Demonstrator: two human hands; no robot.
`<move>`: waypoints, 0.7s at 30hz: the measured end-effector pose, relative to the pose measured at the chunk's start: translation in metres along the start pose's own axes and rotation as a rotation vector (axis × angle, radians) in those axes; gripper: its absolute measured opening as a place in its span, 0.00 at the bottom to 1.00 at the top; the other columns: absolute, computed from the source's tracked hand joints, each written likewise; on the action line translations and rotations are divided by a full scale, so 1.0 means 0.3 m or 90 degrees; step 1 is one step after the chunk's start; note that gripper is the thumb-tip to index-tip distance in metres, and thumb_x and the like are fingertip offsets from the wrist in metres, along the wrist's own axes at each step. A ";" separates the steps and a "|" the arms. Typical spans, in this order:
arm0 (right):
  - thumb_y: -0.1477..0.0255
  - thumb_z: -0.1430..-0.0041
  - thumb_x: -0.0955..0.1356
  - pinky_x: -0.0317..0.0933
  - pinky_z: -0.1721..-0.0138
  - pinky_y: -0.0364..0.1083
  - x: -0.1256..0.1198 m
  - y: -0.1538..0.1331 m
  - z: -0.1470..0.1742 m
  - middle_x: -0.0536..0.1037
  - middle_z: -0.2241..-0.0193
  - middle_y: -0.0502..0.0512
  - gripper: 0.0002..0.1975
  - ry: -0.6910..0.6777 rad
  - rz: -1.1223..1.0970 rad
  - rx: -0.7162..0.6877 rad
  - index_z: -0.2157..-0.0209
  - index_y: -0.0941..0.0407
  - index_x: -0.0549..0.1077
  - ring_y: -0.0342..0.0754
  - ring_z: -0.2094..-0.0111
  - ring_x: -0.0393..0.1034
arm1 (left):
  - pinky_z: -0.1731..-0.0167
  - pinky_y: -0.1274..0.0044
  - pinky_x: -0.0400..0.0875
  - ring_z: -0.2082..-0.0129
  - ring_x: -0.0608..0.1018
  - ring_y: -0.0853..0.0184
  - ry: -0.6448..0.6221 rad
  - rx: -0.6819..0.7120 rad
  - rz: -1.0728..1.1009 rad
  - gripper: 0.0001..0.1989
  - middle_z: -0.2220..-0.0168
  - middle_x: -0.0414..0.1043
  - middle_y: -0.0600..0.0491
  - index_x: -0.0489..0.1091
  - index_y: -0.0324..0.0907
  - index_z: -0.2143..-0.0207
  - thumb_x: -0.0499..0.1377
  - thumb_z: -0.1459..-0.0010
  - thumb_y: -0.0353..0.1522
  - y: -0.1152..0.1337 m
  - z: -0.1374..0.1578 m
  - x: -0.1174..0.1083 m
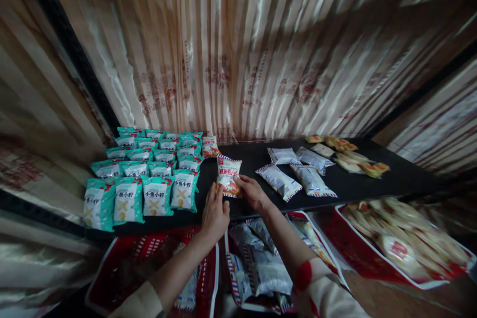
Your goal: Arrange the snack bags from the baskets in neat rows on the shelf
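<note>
A white and orange snack bag with red lettering (228,171) is held upright over the black shelf (253,155). My right hand (252,192) pinches its lower right edge, thumb on the front. My left hand (216,212) grips the lower left corner, its fingertips partly hidden. Just behind stands a similar orange and white bag (210,146). Rows of teal and white snack bags (156,196) stand to the left of my hands. Several silvery white bags (281,181) lie loose on the shelf to the right.
Small yellow packets (337,143) and pale flat packets (352,163) lie at the shelf's right. Below its front edge are a red basket (214,278), a basket of silvery bags (266,268) and a basket of round pale packets (406,243). A patterned curtain (223,49) hangs behind.
</note>
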State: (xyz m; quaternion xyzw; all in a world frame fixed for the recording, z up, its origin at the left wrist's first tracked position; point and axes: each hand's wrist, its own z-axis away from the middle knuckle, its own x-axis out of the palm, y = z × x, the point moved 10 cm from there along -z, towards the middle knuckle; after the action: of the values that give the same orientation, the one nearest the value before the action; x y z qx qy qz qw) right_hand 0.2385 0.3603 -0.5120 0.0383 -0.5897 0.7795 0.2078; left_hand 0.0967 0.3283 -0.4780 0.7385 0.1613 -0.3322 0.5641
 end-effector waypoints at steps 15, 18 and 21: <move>0.69 0.56 0.73 0.68 0.68 0.45 0.069 -0.101 -0.362 0.79 0.73 0.50 0.17 0.125 0.163 -0.163 0.62 0.57 0.74 0.46 0.72 0.73 | 0.37 0.69 0.49 0.36 0.52 0.58 0.093 -0.078 -0.043 0.24 0.37 0.51 0.42 0.60 0.32 0.43 0.48 0.43 0.28 -0.068 -0.281 0.005; 0.68 0.55 0.72 0.68 0.65 0.45 0.086 -0.101 -0.389 0.79 0.71 0.51 0.18 0.117 0.218 -0.179 0.60 0.56 0.74 0.47 0.69 0.74 | 0.38 0.67 0.51 0.36 0.52 0.57 0.118 -0.093 -0.048 0.24 0.37 0.52 0.41 0.60 0.32 0.43 0.49 0.43 0.28 -0.083 -0.287 0.002; 0.66 0.51 0.70 0.67 0.62 0.45 0.108 -0.122 -0.395 0.79 0.67 0.51 0.17 0.111 0.359 -0.219 0.57 0.54 0.74 0.48 0.65 0.74 | 0.39 0.66 0.52 0.37 0.54 0.56 0.148 -0.094 -0.066 0.25 0.38 0.53 0.39 0.59 0.29 0.43 0.48 0.43 0.27 -0.088 -0.284 -0.005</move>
State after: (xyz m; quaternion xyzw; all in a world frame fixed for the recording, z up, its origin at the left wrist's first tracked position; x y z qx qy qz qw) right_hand 0.2446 0.4882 -0.5047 -0.2289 -0.6800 0.6956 0.0370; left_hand 0.1057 0.4168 -0.4840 0.7190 0.2874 -0.2603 0.5768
